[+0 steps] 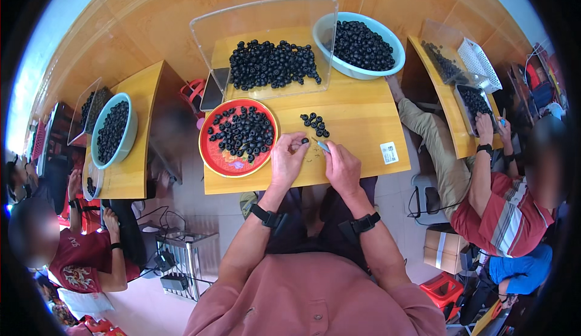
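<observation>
My left hand (pixel 286 158) pinches one small round black bead-like piece (pixel 305 140) between thumb and fingers, just above the near part of the wooden table. My right hand (pixel 343 168) grips a slim light-blue tool (pixel 322 146), its thin tip pointing at that piece. Whether the tip touches it is too small to tell. Beyond my fingers lies a loose cluster of black pieces (pixel 314 123). Left of my left hand, a red plate (pixel 203 145) with a gold rim holds many more. Dark crumbs (pixel 313 157) are scattered on the wood between my hands.
Behind stands a clear plastic bin (pixel 266 6) with a heap of black pieces, beside a full pale-blue bowl (pixel 396 67). A dark flat slab (pixel 213 91) and a white label (pixel 389 153) are on the table. People work at side tables left and right.
</observation>
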`<state>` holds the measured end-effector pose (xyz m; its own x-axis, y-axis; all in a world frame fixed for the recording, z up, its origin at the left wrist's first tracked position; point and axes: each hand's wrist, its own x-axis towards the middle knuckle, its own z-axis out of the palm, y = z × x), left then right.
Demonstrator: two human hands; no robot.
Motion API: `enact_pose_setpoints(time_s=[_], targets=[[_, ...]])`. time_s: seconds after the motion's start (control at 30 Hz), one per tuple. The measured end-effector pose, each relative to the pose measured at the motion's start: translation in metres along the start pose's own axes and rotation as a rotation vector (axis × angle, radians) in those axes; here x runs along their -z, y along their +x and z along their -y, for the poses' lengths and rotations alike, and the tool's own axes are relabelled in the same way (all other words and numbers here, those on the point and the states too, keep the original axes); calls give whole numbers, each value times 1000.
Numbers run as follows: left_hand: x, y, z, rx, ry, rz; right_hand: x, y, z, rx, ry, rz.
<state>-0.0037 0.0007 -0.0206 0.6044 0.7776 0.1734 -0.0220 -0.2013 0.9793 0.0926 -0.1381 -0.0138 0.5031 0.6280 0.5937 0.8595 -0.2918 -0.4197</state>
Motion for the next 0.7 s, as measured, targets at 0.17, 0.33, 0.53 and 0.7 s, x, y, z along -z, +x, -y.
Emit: enact_pose_setpoints(time_s=[0.17, 0.33, 0.53, 0.7], targets=[[2, -1, -3, -107, 152, 21, 1, 2, 1, 19, -63, 0], [-1, -2, -7, -76, 131, 24, 3, 3, 10, 63, -100, 36], [-2, -2, -7, -130, 151, 42, 2, 2, 11, 72, -140, 42], [-2, -3, -4, -131, 152, 47, 2, 2, 12, 92, -152, 33]])
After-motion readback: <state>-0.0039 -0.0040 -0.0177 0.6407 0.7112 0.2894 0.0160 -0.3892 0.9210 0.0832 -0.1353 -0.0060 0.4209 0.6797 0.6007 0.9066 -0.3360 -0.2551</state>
